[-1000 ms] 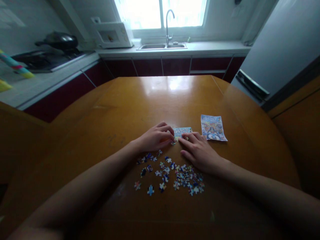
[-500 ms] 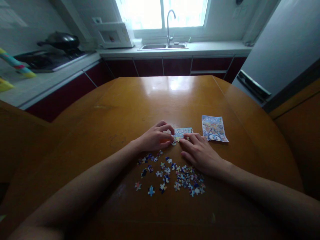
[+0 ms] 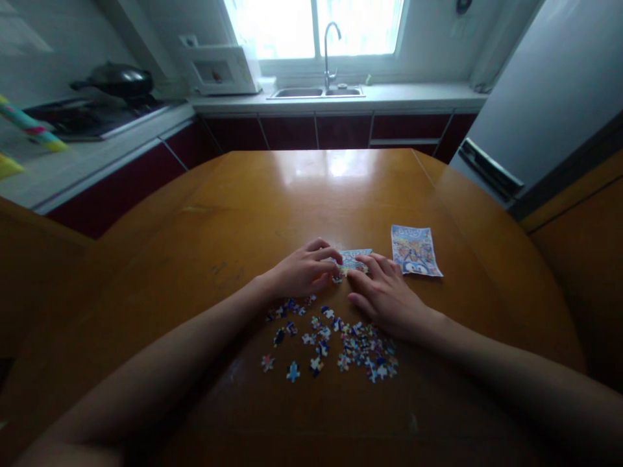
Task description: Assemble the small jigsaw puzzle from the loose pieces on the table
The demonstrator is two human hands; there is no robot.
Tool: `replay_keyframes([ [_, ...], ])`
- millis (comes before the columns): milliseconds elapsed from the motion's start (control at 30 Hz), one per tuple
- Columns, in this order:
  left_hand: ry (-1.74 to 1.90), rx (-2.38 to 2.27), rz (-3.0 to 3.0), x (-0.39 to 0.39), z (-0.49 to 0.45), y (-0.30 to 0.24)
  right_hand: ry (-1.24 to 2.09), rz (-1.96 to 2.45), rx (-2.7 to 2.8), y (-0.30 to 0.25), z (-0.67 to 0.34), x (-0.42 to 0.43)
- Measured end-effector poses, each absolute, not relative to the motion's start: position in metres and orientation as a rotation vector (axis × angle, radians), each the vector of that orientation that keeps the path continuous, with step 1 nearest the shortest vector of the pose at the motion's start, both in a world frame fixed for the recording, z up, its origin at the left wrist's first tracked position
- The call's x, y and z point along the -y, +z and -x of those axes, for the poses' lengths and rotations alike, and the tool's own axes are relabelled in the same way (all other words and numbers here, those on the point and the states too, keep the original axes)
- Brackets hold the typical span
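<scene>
A partly joined jigsaw puzzle (image 3: 356, 257), pale blue along its top, lies flat on the table between my hands. My left hand (image 3: 311, 267) curves over its left edge with fingers bent and apart, partly hiding that side. Over the lower right part rests my right hand (image 3: 382, 288), fingers spread, fingertips on the pieces. A small jigsaw piece (image 3: 337, 279) shows by the left fingertips. Nearer to me lie a pile of loose jigsaw pieces (image 3: 367, 350) and several scattered ones, including a blue piece (image 3: 293, 371) and a reddish piece (image 3: 267, 362).
A creased picture sheet (image 3: 415, 250) lies right of the puzzle on the wooden table (image 3: 243, 194). Beyond the table are a counter with a sink (image 3: 296, 93) and tap, a microwave (image 3: 221, 70), a wok (image 3: 117, 81) on the stove, and a fridge (image 3: 540, 97) at right.
My right hand has shifted slightly left and up over the puzzle. My left fingers have edged slightly right over its left edge. The loose pieces lie as before.
</scene>
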State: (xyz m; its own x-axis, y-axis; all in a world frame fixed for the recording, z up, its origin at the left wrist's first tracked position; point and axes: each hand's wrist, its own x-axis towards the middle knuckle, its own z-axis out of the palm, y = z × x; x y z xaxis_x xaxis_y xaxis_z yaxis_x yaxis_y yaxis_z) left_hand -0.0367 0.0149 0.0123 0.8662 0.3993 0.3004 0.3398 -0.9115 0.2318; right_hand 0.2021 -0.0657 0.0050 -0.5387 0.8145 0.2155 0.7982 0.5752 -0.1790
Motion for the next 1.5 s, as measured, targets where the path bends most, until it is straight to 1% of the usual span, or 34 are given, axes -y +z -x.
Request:
replay_keyframes([
  [333,0.565,-0.591,-2.808,-0.016,0.037,0.009,0.193,1.289,2.448,0.003,-0.198,0.063],
  [567,0.742,-0.643,-2.781,-0.018,0.038,0.007,0.225,1.309,2.098,0.015,-0.206,0.058],
  [833,0.565,-0.597,-2.846,-0.015,0.037,0.008,0.261,1.310,2.038,0.013,-0.216,0.052],
  [900,0.574,-0.615,-2.852,-0.014,0.037,0.008,0.276,1.281,2.028,0.013,-0.216,0.052],
  [1100,0.835,-0.774,-2.783,-0.023,0.041,0.001,0.422,1.161,1.923,0.014,-0.217,0.050],
  [1233,1.072,-0.905,-2.651,-0.031,0.044,-0.003,0.570,1.214,1.891,0.015,-0.223,0.049],
  [1367,1.214,-1.039,-2.463,-0.036,0.047,-0.005,0.639,1.275,2.061,0.017,-0.226,0.050],
  [1500,1.236,-1.098,-2.337,-0.038,0.047,-0.008,0.647,1.289,2.296,0.018,-0.226,0.053],
])
